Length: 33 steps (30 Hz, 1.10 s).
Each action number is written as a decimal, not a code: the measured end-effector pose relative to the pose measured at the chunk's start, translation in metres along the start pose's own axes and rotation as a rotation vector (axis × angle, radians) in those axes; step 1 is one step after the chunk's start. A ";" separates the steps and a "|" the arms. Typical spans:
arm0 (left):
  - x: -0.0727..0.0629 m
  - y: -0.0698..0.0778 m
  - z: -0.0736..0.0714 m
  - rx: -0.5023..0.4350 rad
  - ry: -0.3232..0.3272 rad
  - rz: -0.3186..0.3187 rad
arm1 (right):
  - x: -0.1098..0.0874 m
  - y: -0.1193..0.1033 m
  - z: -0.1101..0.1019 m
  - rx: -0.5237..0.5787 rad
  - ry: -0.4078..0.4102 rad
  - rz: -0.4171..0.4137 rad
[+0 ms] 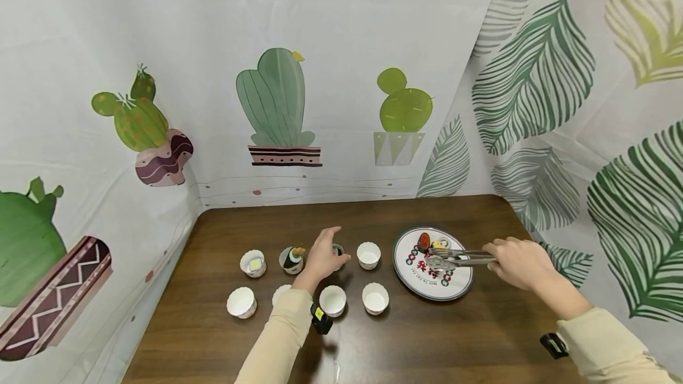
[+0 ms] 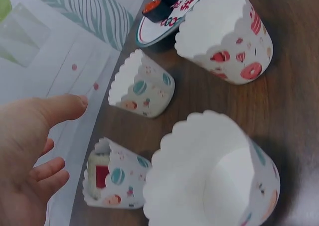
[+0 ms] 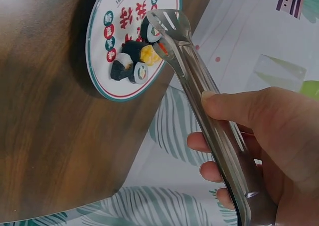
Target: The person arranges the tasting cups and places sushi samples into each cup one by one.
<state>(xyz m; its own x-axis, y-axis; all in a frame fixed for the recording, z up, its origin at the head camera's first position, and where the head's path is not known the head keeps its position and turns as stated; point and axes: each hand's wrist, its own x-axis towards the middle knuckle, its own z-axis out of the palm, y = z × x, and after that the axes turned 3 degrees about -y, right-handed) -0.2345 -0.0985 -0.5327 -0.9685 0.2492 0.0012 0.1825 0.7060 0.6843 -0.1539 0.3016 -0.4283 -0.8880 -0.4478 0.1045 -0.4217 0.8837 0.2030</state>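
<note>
With right hand gripping metal tongs over the plate, toward the worktop's far right corner — could scatter sushi by poking. With left hand loosely open above paper cups — could topple one by dipping the sleeve.

You've got a white cloth backdrop across most of the upper frame, kinda creased, printed with potted cacti from the centre over to your left edge. Right side, you get big leaves in green, grey and yellowish. Your brown wood-look table fills the lower middle, rounded far corners, with a pale glare at bottom centre.
</note>
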 end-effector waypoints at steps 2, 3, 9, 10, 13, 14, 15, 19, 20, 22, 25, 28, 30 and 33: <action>0.001 0.004 0.002 0.016 0.000 0.015 | 0.001 0.000 -0.001 0.005 0.003 0.003; 0.002 0.006 0.003 0.027 0.004 0.023 | 0.002 0.000 -0.002 0.007 0.006 0.003; 0.005 0.019 0.011 0.030 -0.005 0.052 | 0.006 0.001 -0.004 0.018 0.021 0.000; 0.005 0.021 0.012 0.028 -0.014 0.054 | 0.006 0.001 -0.004 0.019 0.022 0.001; 0.006 0.025 0.018 0.028 -0.036 0.052 | 0.008 -0.001 -0.005 0.026 0.013 0.010; 0.006 0.026 0.019 0.028 -0.041 0.052 | 0.009 -0.001 -0.005 0.030 0.008 0.014; 0.006 0.027 0.021 0.025 -0.044 0.052 | 0.009 -0.002 -0.005 0.033 0.003 0.019; 0.006 0.027 0.028 0.033 -0.047 0.047 | 0.012 -0.004 -0.004 0.039 -0.019 0.028; 0.007 0.027 0.030 0.036 -0.047 0.046 | 0.013 -0.005 -0.004 0.039 -0.024 0.028; 0.008 0.027 0.034 0.043 -0.044 0.046 | 0.014 -0.006 -0.003 0.039 -0.025 0.025; 0.011 0.026 0.040 0.064 -0.041 0.046 | 0.016 -0.007 -0.002 0.042 -0.016 0.022; 0.013 0.025 0.045 0.084 -0.037 0.041 | 0.018 -0.008 -0.001 0.046 -0.007 0.020; 0.013 0.024 0.048 0.087 -0.038 0.033 | 0.019 -0.009 0.000 0.047 -0.003 0.020; 0.013 0.024 0.051 0.091 -0.046 0.019 | 0.020 -0.011 0.000 0.047 0.000 0.020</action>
<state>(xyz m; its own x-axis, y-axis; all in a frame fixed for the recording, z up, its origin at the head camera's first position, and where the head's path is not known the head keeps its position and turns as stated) -0.2341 -0.0445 -0.5534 -0.9562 0.2917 -0.0221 0.2170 0.7578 0.6153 -0.1676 0.2832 -0.4283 -0.8965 -0.4298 0.1078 -0.4120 0.8980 0.1545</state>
